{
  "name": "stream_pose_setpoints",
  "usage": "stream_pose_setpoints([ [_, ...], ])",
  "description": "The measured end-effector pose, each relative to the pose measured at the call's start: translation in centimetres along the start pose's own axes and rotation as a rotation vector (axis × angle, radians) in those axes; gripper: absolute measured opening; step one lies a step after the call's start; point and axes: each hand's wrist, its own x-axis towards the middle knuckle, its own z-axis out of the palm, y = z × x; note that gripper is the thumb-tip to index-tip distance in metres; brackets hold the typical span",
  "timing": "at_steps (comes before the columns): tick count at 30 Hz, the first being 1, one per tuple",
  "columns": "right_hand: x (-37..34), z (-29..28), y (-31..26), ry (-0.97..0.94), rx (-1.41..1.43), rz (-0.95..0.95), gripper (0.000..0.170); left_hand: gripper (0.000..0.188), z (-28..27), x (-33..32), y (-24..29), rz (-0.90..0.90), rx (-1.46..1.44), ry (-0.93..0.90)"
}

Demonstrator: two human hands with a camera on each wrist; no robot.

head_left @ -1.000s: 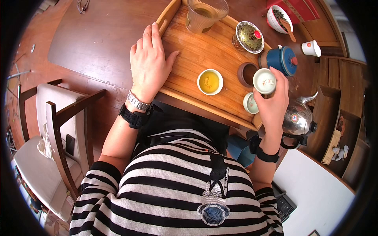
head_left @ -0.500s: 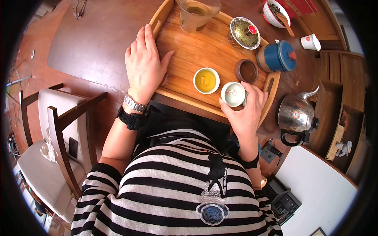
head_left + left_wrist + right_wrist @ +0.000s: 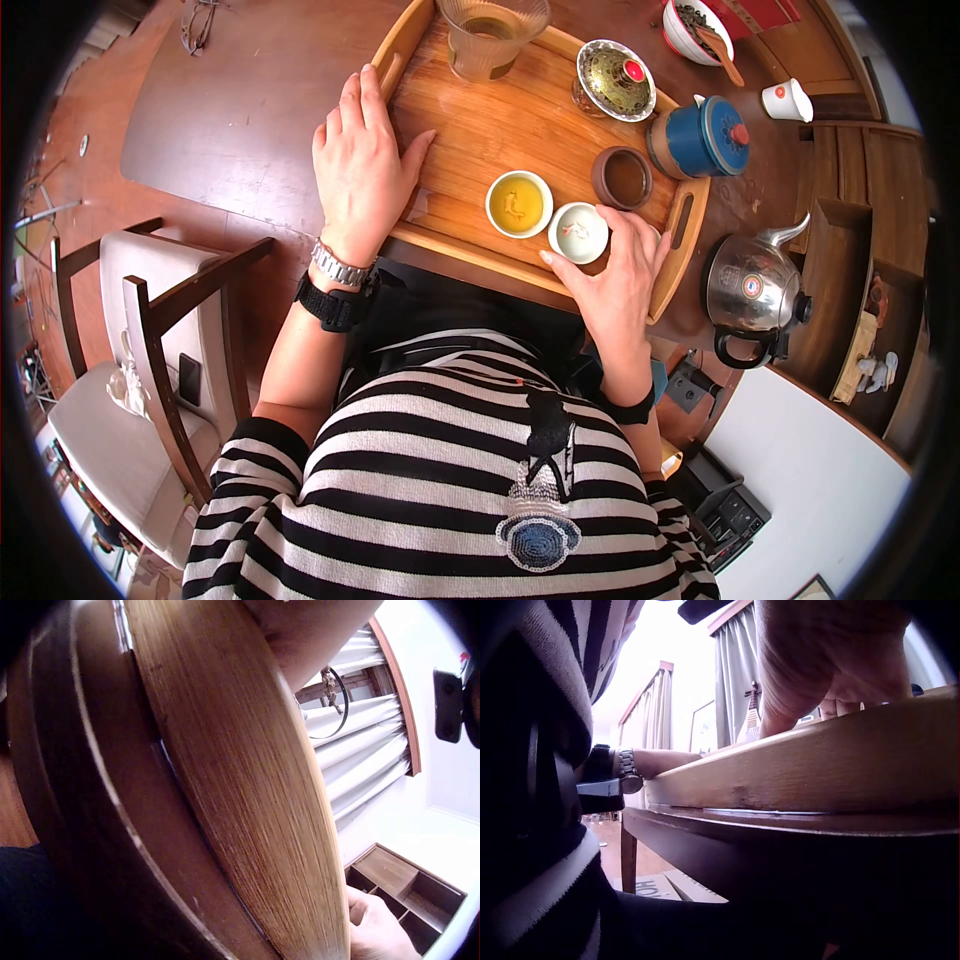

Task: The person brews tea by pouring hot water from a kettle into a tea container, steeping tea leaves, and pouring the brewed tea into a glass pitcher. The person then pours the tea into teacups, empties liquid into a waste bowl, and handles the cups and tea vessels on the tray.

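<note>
In the head view my right hand holds a small pale teacup, thumb on its near side and fingers on its far right side. The cup is upright, low over the wooden tray, right beside a white cup of yellow tea. A brown cup stands just beyond the right hand. My left hand rests with straight fingers along the tray's left end, thumb spread inward. The tray's side wall fills much of both wrist views and hides the cups there.
Also on the tray are a clear glass pitcher, a lidded patterned bowl and a blue pot. A steel kettle stands right of the tray. Beyond are a paper cup and a bowl of tea leaves.
My right hand has brought the held teacup leftward and down, beside the tea-filled cup. A second pale cup, seen near that hand a second ago, is out of sight. The left hand stays on the tray.
</note>
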Motion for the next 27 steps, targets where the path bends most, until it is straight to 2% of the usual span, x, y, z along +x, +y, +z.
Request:
stream_pose_setpoints([
  [2,0.1,-0.7,0.1,-0.016,-0.009,-0.017,0.062,0.078,0.0,0.0,0.0,0.003,0.003,0.005],
  [7,-0.1,-1.6,2.0,0.089,0.022,-0.004,0.056,0.078,0.0,0.0,0.0,-0.003,-0.012,-0.005],
  [18,-0.9,-3.2,2.3,-0.022,-0.019,-0.004,0.050,0.076,-0.3,0.0,0.1,-0.025,-0.035,-0.020],
  [20,-0.3,-4.1,2.0,-0.121,-0.039,0.059,0.049,0.075,-0.3,0.1,0.1,-0.043,-0.043,-0.030],
  [23,1.4,-4.1,2.2,-0.031,-0.068,0.012,0.049,0.076,-0.2,0.0,0.1,-0.041,-0.040,-0.031],
  [27,3.7,-3.0,2.4,-0.045,0.057,0.031,0.052,0.077,-0.2,0.0,0.0,-0.031,-0.028,-0.029],
])
